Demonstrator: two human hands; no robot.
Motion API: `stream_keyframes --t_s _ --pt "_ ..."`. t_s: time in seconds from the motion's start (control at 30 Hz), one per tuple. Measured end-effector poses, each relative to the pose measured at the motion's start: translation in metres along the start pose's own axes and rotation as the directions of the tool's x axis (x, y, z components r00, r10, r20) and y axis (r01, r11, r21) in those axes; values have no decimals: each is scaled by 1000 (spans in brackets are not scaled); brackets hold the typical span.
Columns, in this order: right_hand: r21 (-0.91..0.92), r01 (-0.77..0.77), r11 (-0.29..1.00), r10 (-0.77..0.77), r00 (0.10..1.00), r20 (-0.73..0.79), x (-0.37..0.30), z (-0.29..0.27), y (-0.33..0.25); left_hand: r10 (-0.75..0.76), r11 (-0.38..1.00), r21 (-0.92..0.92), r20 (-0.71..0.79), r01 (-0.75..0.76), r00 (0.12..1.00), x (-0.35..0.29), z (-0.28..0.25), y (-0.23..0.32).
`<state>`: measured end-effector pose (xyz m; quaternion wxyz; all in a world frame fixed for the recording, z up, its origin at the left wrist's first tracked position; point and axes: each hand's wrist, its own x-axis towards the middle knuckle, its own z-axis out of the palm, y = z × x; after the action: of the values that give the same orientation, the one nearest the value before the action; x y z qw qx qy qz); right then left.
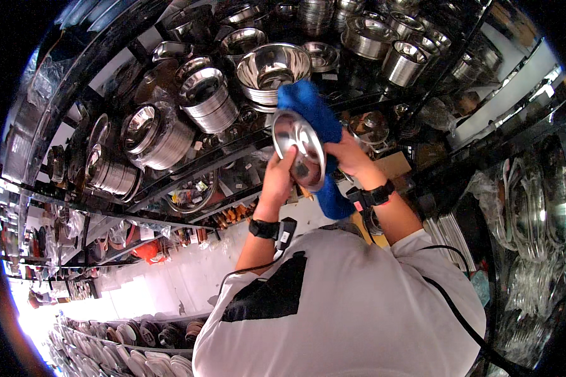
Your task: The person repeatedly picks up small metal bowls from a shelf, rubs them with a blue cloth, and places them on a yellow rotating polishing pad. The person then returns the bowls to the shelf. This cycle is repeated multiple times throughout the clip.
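Up in front of me is a shiny oval-looking steel bowl [307, 143], tilted on its side. My left hand [278, 180] grips its near left rim, the thumb lying on the metal face and the other fingers hidden behind. On the opposite side, my right hand [351, 155] is closed on a blue cloth [314, 103] that lies against the bowl's back and right edge. One end of the cloth sticks up past the rim, and the other hangs down below my hands. Most fingers of the right hand are covered by the cloth.
Beyond my hands, a black shelf [226, 149] carries a wide stack of steel basins [273, 66], a stack of bowls [209, 103] and more steel stacks [404, 63]. A brown cardboard box [393, 164] sits near my right wrist. Plastic-wrapped goods [522, 213] line the right side.
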<state>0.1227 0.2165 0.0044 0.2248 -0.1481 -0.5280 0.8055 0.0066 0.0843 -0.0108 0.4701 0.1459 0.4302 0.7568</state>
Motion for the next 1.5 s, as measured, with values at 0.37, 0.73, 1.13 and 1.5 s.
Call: stream_keyframes --t_s 0.37,0.73,1.13,1.5 --pt "-606 5 796 135 973 185 -9 8 8 292 956 31 -142 -290 946 18 -6 24" --pt "-14 137 990 -138 989 -49 5 -12 3 21 996 -81 -70 -27 997 1 -6 10" --pt "-713 371 595 -340 920 195 -3 -13 -22 224 903 388 -57 -185 973 10 -42 23" --pt "-679 83 730 32 987 156 -2 -20 -4 86 976 194 56 -95 995 11 -17 3"
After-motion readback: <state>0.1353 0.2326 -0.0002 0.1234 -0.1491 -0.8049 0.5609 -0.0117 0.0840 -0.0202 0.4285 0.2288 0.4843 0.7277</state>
